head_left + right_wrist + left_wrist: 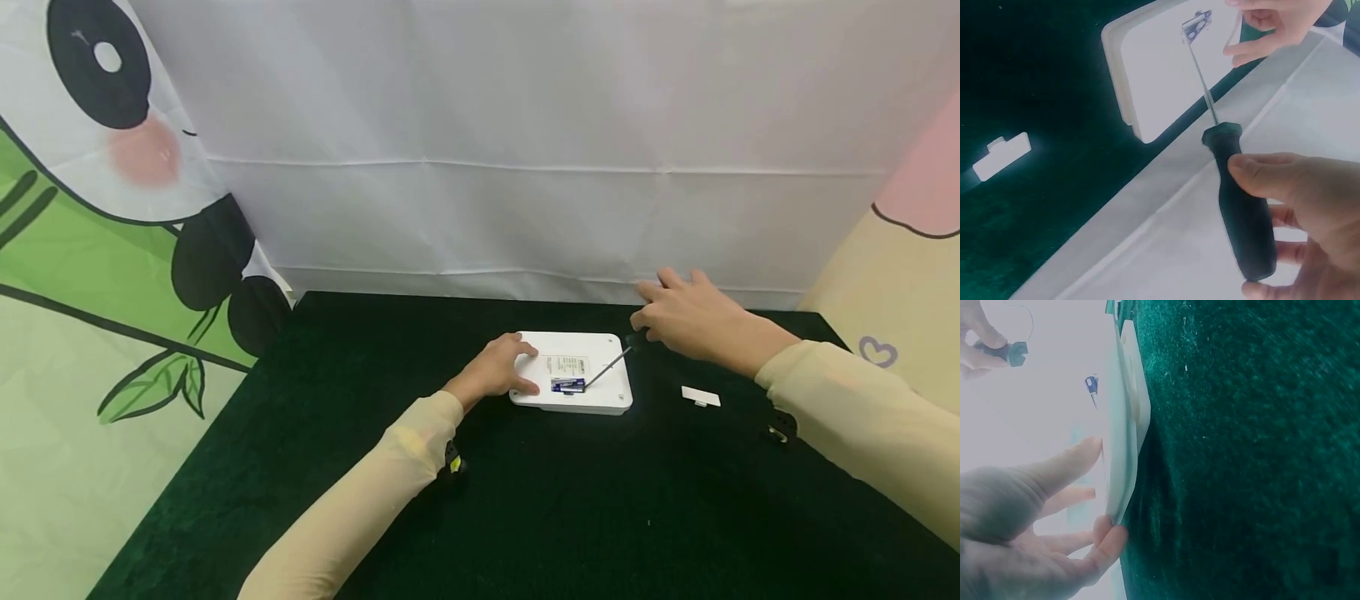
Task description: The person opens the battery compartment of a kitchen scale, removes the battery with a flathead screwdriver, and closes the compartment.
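A white flat device (573, 344) with rounded corners lies with its labelled back up, its battery compartment uncovered. Blue-and-silver batteries (567, 385) sit in that compartment. My left hand (491, 367) grips the device's left end, fingers about its edge and thumb by the compartment side. Off the device's right end, my right hand (693, 321) holds a screwdriver by its black handle (1241, 206). The screwdriver's thin metal shaft (609, 367) slants down to the right end of the batteries. Glare washes out much of the device in the left wrist view.
A small white battery cover (701, 396) with a tab lies on the dark green cloth (570, 500), right of the device. Behind the table hangs a white curtain (465, 217). A printed cartoon cloth (112, 250) hangs at the left.
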A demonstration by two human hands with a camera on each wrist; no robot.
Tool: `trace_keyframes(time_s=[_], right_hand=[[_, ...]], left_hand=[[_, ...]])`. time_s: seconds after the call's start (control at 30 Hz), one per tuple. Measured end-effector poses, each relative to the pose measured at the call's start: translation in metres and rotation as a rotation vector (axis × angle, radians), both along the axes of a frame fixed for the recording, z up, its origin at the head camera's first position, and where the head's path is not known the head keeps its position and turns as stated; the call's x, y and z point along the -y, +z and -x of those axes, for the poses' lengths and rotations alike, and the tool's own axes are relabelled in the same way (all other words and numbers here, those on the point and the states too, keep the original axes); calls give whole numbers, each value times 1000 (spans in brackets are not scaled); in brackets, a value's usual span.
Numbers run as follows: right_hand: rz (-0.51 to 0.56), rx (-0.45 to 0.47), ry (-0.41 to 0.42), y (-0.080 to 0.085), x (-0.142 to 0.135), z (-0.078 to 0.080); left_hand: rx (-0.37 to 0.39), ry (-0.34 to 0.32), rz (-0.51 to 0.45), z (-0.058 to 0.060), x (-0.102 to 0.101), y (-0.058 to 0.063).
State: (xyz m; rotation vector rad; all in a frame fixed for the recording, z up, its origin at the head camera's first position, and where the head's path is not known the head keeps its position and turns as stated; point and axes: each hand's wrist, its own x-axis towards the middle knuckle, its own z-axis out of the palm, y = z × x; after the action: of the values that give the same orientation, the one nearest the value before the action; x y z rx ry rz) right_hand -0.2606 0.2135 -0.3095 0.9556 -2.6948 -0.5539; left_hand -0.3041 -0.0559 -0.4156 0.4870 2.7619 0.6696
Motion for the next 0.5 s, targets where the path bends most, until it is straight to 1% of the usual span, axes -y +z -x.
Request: trace_keyframes(time_s=[0.1,0.2,0.3,0.4,0.5], right_hand=[[55,44,-14,-5,-11,3],[149,96,-20,-14,-25,6],[245,148,-24,-26,-41,6],[329,175,-22,-41,-54,7],[384,187,-18,-54,-63,6]], left_hand=[[1,6,-11,0,0,0],[0,12,-14,1,1,-1],[0,8,-17,1,1,-2],[-3,5,-20,1,0,-2],[-5,4,-17,1,0,-3]])
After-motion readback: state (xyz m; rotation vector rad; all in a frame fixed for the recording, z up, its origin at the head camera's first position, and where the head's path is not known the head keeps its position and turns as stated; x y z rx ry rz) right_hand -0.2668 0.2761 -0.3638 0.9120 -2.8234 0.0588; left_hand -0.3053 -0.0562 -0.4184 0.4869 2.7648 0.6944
